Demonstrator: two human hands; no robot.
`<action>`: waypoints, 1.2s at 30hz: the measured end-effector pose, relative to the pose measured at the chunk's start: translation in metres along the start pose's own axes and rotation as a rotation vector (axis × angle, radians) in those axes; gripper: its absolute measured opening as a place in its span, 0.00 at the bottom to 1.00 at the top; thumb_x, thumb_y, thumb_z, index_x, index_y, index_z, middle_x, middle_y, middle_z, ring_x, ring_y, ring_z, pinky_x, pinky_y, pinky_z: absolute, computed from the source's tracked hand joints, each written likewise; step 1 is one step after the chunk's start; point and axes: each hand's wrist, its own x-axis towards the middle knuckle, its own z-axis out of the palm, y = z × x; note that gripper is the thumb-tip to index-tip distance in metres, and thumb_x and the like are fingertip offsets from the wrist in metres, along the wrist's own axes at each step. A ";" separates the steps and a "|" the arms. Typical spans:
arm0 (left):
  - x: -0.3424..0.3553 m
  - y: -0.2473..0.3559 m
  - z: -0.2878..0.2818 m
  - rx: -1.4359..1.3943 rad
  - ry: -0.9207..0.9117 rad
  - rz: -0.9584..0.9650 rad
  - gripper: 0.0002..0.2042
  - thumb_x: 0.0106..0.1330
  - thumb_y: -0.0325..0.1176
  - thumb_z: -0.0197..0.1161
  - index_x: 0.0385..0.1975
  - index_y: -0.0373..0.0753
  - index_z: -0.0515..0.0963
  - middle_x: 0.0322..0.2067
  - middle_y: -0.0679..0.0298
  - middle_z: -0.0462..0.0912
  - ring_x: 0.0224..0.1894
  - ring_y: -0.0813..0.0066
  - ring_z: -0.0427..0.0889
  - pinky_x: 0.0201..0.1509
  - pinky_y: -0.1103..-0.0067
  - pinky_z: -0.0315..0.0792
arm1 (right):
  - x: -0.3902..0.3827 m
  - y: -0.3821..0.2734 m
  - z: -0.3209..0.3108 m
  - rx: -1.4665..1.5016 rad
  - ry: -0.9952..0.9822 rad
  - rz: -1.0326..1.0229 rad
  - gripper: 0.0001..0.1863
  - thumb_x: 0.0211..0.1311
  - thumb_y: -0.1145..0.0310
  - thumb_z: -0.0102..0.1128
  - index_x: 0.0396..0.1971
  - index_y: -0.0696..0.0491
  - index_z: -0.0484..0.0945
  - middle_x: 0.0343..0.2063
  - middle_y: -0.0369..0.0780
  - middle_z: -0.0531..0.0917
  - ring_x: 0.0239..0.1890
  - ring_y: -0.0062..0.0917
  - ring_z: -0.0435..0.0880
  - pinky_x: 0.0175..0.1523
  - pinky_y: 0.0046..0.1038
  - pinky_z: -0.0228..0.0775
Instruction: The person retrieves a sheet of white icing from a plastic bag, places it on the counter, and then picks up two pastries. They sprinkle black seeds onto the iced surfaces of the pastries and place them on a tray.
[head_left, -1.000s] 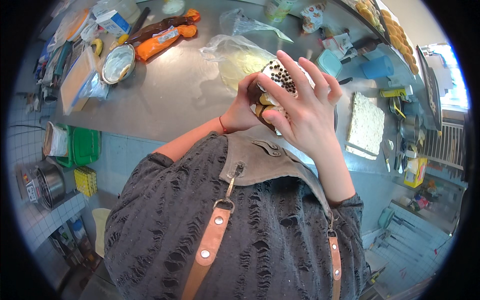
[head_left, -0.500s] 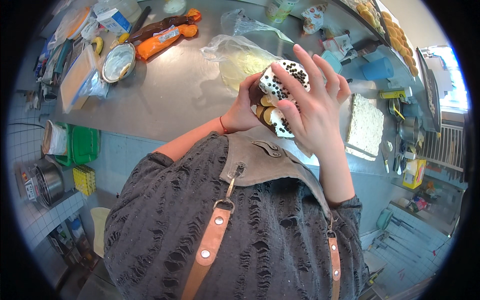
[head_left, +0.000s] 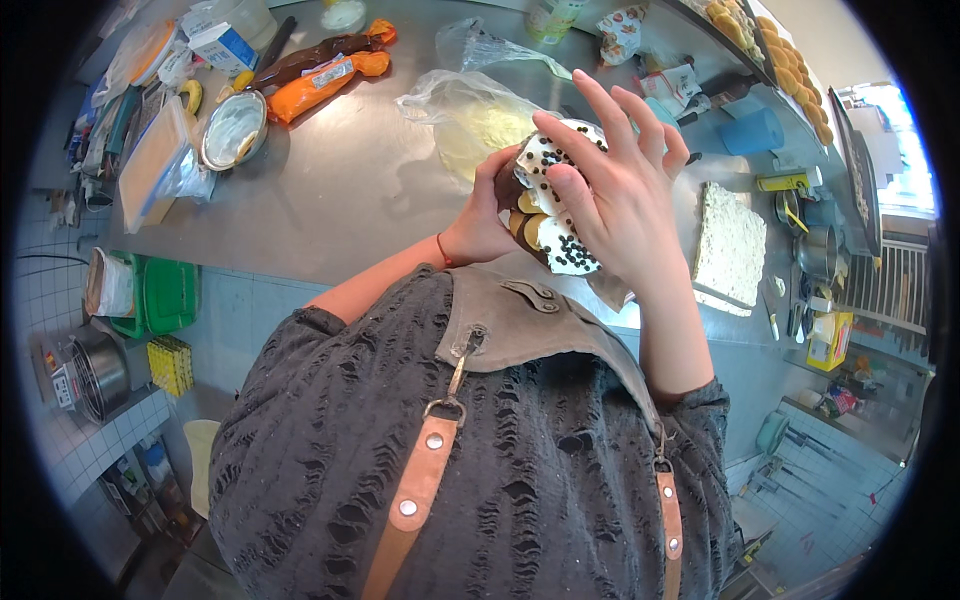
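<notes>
Over the worktop's near edge, a cream-topped cake (head_left: 568, 249) rests against my left hand (head_left: 487, 212), which grips it from the left side. White cream with small dark chocolate balls covers its top, and rounded yellowish biscuits and brown parts show along its left side. My right hand (head_left: 628, 195) hovers across the cake's right part, thumb and index finger close to the cream, the other fingers stretched out and apart. It hides much of the cake; whether a fingertip touches a ball cannot be made out.
On the metal worktop (head_left: 330, 210), a clear bag with pale yellow contents (head_left: 490, 135) lies beyond the cake. A pale speckled slab (head_left: 731, 245) is at right. Orange-wrapped packet (head_left: 318, 92), metal bowl (head_left: 234, 131) and clear-lidded box (head_left: 158, 165) stand left; a blue cup (head_left: 753, 132) is at the right back.
My right hand has shifted slightly left and up over the cake, its thumb and index finger nearer the cream. My left hand keeps its grip.
</notes>
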 end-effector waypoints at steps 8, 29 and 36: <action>0.000 -0.007 0.004 -0.128 0.058 -0.081 0.45 0.63 0.35 0.75 0.73 0.45 0.47 0.67 0.53 0.68 0.67 0.64 0.73 0.71 0.65 0.68 | -0.004 0.008 -0.001 0.036 0.014 0.063 0.22 0.74 0.47 0.53 0.55 0.42 0.86 0.69 0.38 0.71 0.71 0.34 0.62 0.71 0.40 0.41; -0.001 -0.006 0.002 -0.058 0.038 0.004 0.55 0.54 0.34 0.82 0.73 0.48 0.43 0.70 0.52 0.63 0.70 0.60 0.70 0.73 0.61 0.68 | 0.004 0.008 -0.001 0.179 0.030 0.010 0.23 0.79 0.49 0.44 0.53 0.43 0.87 0.68 0.41 0.73 0.70 0.37 0.63 0.72 0.41 0.41; -0.006 -0.006 0.001 -0.048 0.072 -0.010 0.53 0.60 0.37 0.78 0.74 0.46 0.40 0.70 0.51 0.63 0.70 0.61 0.70 0.74 0.61 0.67 | -0.008 0.026 -0.007 0.291 0.106 0.136 0.27 0.82 0.50 0.34 0.62 0.41 0.82 0.70 0.43 0.72 0.71 0.39 0.63 0.73 0.41 0.41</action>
